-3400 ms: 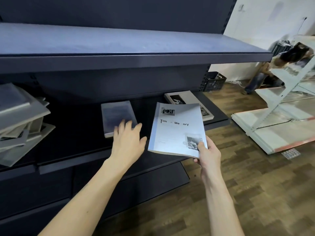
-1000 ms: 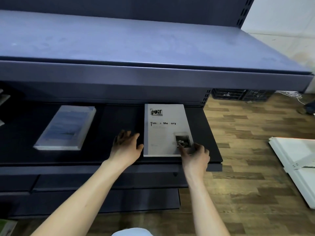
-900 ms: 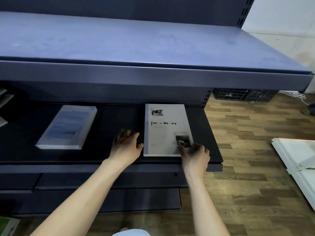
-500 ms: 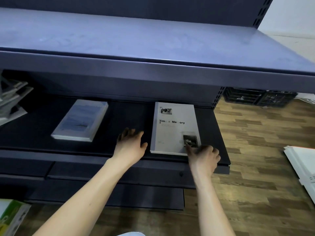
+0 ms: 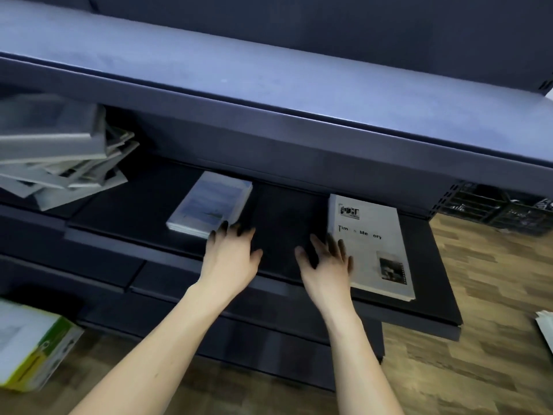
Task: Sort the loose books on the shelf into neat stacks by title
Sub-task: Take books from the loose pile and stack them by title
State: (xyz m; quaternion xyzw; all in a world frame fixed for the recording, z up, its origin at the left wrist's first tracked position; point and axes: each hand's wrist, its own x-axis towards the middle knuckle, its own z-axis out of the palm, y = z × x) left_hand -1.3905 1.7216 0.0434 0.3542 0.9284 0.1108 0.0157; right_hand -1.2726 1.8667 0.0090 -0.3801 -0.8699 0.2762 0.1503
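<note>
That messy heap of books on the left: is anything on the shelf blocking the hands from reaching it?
Nothing visible blocks it. Between the left hand and the messy heap lies only bare dark shelf; the blue-grey book sits just beyond the fingertips, off that path.

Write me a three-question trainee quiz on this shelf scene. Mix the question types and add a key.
1. True or false: the right hand is gripping the white book.
2. Where does the untidy pile of books lie? A) left end of the lower shelf B) upper shelf C) floor
3. Fill in: the left hand has its fingertips near the ____ book.

Key
1. False: both hands are open, and the white book lies flat on the shelf.
2. A
3. Blue-grey
</note>
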